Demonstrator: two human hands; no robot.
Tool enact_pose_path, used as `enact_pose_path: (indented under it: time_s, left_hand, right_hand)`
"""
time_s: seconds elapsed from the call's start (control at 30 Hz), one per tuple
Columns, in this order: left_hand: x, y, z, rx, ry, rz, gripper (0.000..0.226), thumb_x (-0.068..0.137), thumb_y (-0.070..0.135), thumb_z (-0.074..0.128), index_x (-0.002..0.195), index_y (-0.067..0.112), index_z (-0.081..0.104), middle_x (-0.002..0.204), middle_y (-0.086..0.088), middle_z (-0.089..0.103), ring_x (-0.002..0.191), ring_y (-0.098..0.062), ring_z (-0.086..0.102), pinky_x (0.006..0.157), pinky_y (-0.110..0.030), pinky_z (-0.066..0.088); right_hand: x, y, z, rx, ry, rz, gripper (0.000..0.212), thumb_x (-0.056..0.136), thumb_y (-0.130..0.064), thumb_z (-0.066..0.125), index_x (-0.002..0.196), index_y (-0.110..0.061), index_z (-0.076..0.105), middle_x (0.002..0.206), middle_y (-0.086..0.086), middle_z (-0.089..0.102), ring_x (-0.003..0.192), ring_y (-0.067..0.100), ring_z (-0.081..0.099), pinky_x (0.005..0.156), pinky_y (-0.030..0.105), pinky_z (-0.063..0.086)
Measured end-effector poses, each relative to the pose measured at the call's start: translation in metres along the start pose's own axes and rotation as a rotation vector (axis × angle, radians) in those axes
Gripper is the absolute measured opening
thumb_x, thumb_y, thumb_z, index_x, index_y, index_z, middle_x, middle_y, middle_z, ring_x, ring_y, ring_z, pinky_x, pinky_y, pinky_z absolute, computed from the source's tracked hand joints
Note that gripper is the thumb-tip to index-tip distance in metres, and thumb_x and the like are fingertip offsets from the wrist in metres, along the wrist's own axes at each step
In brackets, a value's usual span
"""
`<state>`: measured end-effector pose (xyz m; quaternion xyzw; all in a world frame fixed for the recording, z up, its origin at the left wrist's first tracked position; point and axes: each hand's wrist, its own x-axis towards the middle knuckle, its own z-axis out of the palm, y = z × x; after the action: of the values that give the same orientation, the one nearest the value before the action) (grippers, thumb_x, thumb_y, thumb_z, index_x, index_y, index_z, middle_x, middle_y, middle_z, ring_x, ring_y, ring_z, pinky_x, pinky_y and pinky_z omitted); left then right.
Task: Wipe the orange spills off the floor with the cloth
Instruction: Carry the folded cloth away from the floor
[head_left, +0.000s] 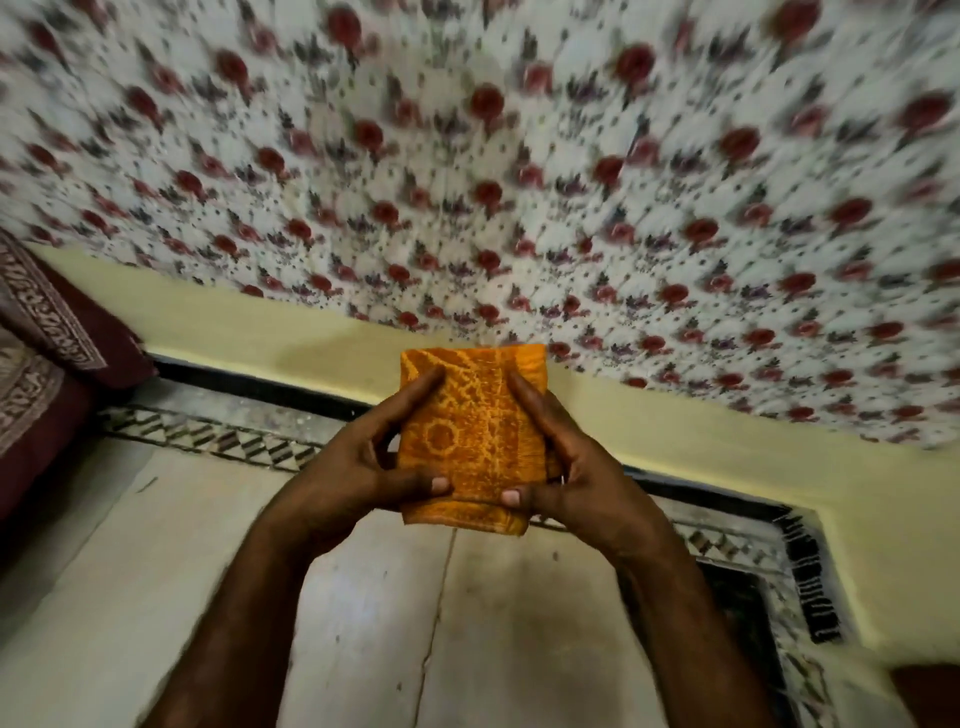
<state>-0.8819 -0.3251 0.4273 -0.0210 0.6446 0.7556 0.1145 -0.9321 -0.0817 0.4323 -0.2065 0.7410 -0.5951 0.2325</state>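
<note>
Both hands, left hand (363, 467) and right hand (576, 467), have a closed grip on the folded orange patterned cloth (470, 436), held above the pale stone floor (467, 623). No spills visible; I'd keep it folded thick, press flat.

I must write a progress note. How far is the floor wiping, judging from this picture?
Done: nothing that shows; the pale floor has no orange spill in view, so whether any was wiped cannot be told. In hand: the left hand and the right hand hold a folded orange cloth up in the air, off the floor. Left: bringing the cloth down and wiping.
</note>
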Motion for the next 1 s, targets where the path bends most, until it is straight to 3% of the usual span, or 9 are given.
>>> enact_pose_path:
  time_s: [0.2,0.3,0.47,0.57,0.7,0.83,1.0]
  left_hand:
    - [-0.046,0.179,0.044,0.038,-0.009,0.118,0.089,0.075,-0.003,0.079,0.141,0.048,0.05,0.146,0.013,0.048,0.112,-0.013,0.068,0.077,-0.036,0.062]
    - [-0.076,0.263,0.063,0.072,-0.03,0.147,0.09,0.072,0.005,0.083,0.14,0.053,0.049,0.148,0.015,0.045,0.116,-0.016,0.066,0.081,-0.041,0.062]
    - [-0.142,0.41,0.088,0.229,-0.08,0.18,0.091,0.079,0.011,0.083,0.14,0.064,0.041,0.15,0.023,0.041,0.121,-0.008,0.062,0.086,-0.037,0.061]
    - [-0.17,0.463,0.102,0.333,-0.121,0.218,0.094,0.082,0.012,0.083,0.143,0.064,0.035,0.155,0.02,0.038,0.126,-0.009,0.058,0.09,-0.037,0.06]
    - [-0.217,0.524,0.124,0.395,-0.148,0.252,0.099,0.081,0.012,0.083,0.145,0.065,0.029,0.16,0.015,0.033,0.132,-0.015,0.054,0.095,-0.04,0.058]
    - [-0.261,0.557,0.144,0.406,-0.184,0.242,0.103,0.082,0.01,0.081,0.146,0.067,0.023,0.161,0.012,0.026,0.133,-0.019,0.051,0.092,-0.043,0.06]
    - [-0.324,0.564,0.177,0.422,-0.19,0.259,0.107,0.084,0.007,0.079,0.146,0.069,0.017,0.163,0.009,0.021,0.134,-0.022,0.05,0.091,-0.048,0.06]
  right_hand:
    - [-0.041,-0.188,-0.03,-0.023,0.04,-0.036,0.1,0.085,-0.002,0.078,0.153,-0.056,0.027,0.161,-0.031,0.019,0.143,0.01,0.041,0.1,0.045,0.056]
    - [-0.068,-0.278,-0.035,-0.04,0.077,-0.077,0.099,0.087,-0.001,0.075,0.151,-0.059,0.027,0.161,-0.032,0.018,0.144,0.01,0.04,0.098,0.043,0.057]
    - [-0.12,-0.423,-0.034,-0.043,0.138,-0.085,0.098,0.089,-0.006,0.075,0.145,-0.069,0.024,0.164,-0.029,0.007,0.15,0.014,0.031,0.1,0.039,0.056]
    - [-0.146,-0.478,-0.03,-0.087,0.16,-0.092,0.096,0.09,-0.014,0.076,0.14,-0.076,0.023,0.162,-0.034,0.005,0.152,0.01,0.023,0.105,0.038,0.053]
    - [-0.19,-0.548,-0.024,-0.16,0.191,-0.129,0.102,0.09,-0.008,0.075,0.139,-0.078,0.019,0.151,-0.046,0.002,0.151,0.001,0.015,0.107,0.028,0.05]
    - [-0.229,-0.585,-0.018,-0.168,0.18,-0.182,0.103,0.089,-0.005,0.075,0.145,-0.071,0.019,0.165,-0.028,0.002,0.151,0.012,0.026,0.106,0.041,0.052]
    - [-0.295,-0.611,-0.002,-0.177,0.168,-0.211,0.102,0.091,-0.002,0.072,0.149,-0.065,0.018,0.164,-0.028,0.0,0.149,0.014,0.03,0.102,0.035,0.055]
